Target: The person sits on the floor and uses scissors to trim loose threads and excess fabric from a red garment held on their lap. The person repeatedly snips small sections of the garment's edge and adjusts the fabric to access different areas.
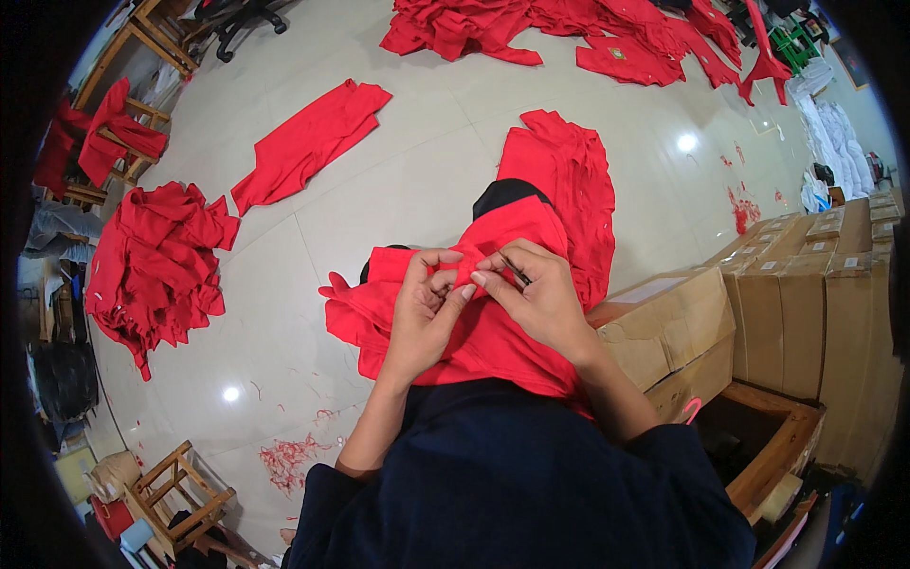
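Note:
A red garment (445, 351) lies spread over my lap, bunched up where both hands meet at its upper part. My left hand (427, 308) pinches the cloth between its fingers. Just to its right, my right hand (521, 289) grips a small dark metal tool (517, 270), perhaps snips, with thumb and forefinger at the same bit of cloth; the tool's tip is hard to make out. Past my knees, another long red garment pile (578, 190) extends away from me.
Red garments lie on the tiled floor: a heap (156, 275) at left, one flat piece (303, 142), piles (455, 28) at the back. Stacked cartons (796, 322) and a wooden frame (801, 436) stand right, a wooden stool (185, 493) lower left. Thread scraps (289, 460) litter the floor.

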Demonstrator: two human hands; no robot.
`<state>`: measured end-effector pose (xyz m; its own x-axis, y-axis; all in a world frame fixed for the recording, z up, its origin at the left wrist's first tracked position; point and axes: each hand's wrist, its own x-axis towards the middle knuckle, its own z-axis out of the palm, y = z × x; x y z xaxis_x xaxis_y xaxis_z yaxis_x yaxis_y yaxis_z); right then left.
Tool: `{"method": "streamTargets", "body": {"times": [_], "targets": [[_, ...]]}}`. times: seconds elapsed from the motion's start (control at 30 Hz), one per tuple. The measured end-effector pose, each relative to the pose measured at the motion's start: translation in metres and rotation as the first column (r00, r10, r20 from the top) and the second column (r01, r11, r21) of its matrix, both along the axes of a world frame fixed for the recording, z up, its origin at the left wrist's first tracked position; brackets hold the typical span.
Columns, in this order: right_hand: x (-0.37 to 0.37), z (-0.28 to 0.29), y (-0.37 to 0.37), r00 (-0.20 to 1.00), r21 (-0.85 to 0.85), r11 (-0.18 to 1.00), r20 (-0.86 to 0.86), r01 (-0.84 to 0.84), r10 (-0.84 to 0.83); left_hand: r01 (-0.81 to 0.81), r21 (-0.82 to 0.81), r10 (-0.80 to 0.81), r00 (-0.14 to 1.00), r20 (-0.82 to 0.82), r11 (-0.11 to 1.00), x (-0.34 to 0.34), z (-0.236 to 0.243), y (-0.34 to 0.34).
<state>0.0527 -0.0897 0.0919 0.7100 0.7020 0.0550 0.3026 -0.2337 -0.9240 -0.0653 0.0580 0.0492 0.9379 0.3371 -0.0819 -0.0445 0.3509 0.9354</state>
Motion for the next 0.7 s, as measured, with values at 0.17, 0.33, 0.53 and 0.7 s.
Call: {"method": "streamTargets", "body": {"times": [0.17, 0.33, 0.53, 0.7], "targets": [[0.002, 0.008, 0.000, 0.996, 0.024, 0.999, -0.076, 0.047, -0.045, 0.006, 0.067, -0.003, 0.999, -0.035, 0.998, -0.004, 0.001, 0.003], [0.002, 0.009, 0.000, 0.915, 0.190, 0.979, -0.404, 0.078, 0.005, -0.025, 0.097, 0.031, 0.998, -0.053, 0.995, 0.003, 0.018, -0.002], [0.000, 0.012, 0.003, 0.954, 0.096, 0.994, -0.298, 0.054, -0.024, -0.164, 0.361, 0.138, 0.986, 0.097, 0.918, 0.010, 0.001, -0.011], [-0.003, 0.015, 0.009, 0.994, 0.181, 0.979, 0.059, -0.097, 0.088, -0.115, 0.395, 0.111, 0.993, 0.034, 0.911, 0.006, 0.003, -0.008]]}}
